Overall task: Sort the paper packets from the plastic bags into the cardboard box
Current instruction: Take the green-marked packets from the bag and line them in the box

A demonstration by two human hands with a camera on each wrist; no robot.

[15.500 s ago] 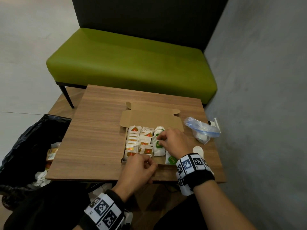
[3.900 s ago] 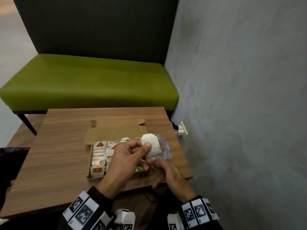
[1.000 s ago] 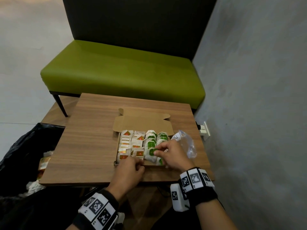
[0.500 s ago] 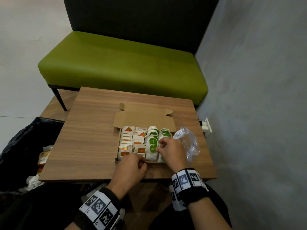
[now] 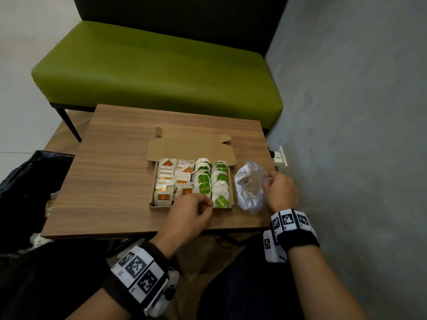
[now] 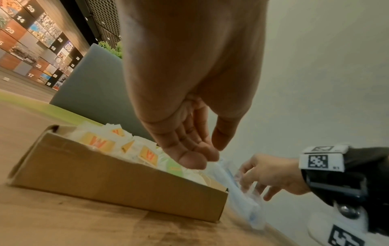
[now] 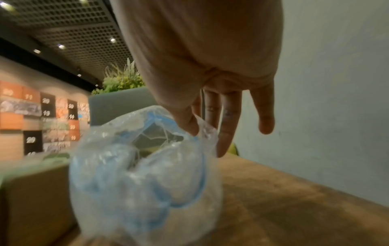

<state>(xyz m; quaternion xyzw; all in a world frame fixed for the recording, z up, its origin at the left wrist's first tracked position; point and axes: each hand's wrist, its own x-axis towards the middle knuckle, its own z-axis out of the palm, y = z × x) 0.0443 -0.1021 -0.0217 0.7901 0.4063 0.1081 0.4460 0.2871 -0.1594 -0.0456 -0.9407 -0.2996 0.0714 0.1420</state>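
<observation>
An open cardboard box (image 5: 191,206) (image 6: 118,184) sits on the wooden table (image 5: 111,181), packed with rows of white paper packets: orange-labelled (image 5: 165,181) on the left, green-labelled (image 5: 219,181) on the right. My left hand (image 5: 208,203) (image 6: 208,154) hovers over the box's near edge, fingers loosely curled, holding nothing. A crumpled clear plastic bag (image 5: 250,188) (image 7: 143,179) with a blue seal lies right of the box. My right hand (image 5: 268,181) (image 7: 206,133) pinches its rim between thumb and fingers. I see no packets inside the bag.
A green bench (image 5: 157,70) stands behind the table and a grey wall (image 5: 358,135) runs close along the right. A white wall socket (image 5: 280,155) sits by the table's right edge. A black rubbish bag (image 5: 27,181) lies on the floor at the left.
My right hand has left the green packets in the box and moved right onto the plastic bag. My left hand has stayed at the box's near edge.
</observation>
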